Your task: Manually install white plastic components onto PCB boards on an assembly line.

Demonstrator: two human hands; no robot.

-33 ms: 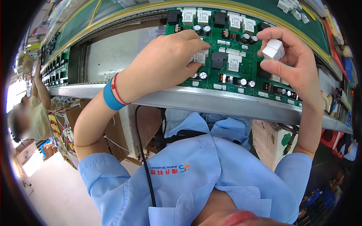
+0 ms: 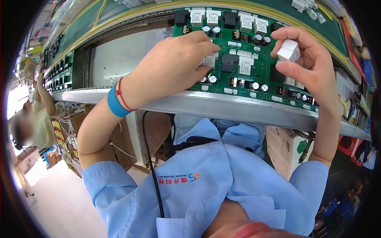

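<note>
My left hand [image 2: 172, 65], a blue band and a red cord at its wrist, reaches over the green circuit board [image 2: 260, 65]. Its thumb and fingers close around a white box-shaped relay [image 2: 210, 60] seated on the board; part of this relay is hidden behind the fingers. Over the board's right side, my right hand [image 2: 307, 65] curls around white block-shaped relays [image 2: 288, 51], which look like two pressed together. Next to my left hand's fingertips are a black relay [image 2: 229, 62] and another white relay [image 2: 245, 65], both standing on the board.
A metal rail [image 2: 234, 105] runs along the near side of the line. Loose white relays [image 2: 305, 7] lie on the far green surface. More populated boards [image 2: 59, 73] sit farther left, where another person [image 2: 33, 119] is. A black cable [image 2: 149, 158] hangs before my shirt.
The circuit board has shifted very slightly left. My right hand has risen a touch with its relays, while my left hand stays nearly in place at the seated relay.
</note>
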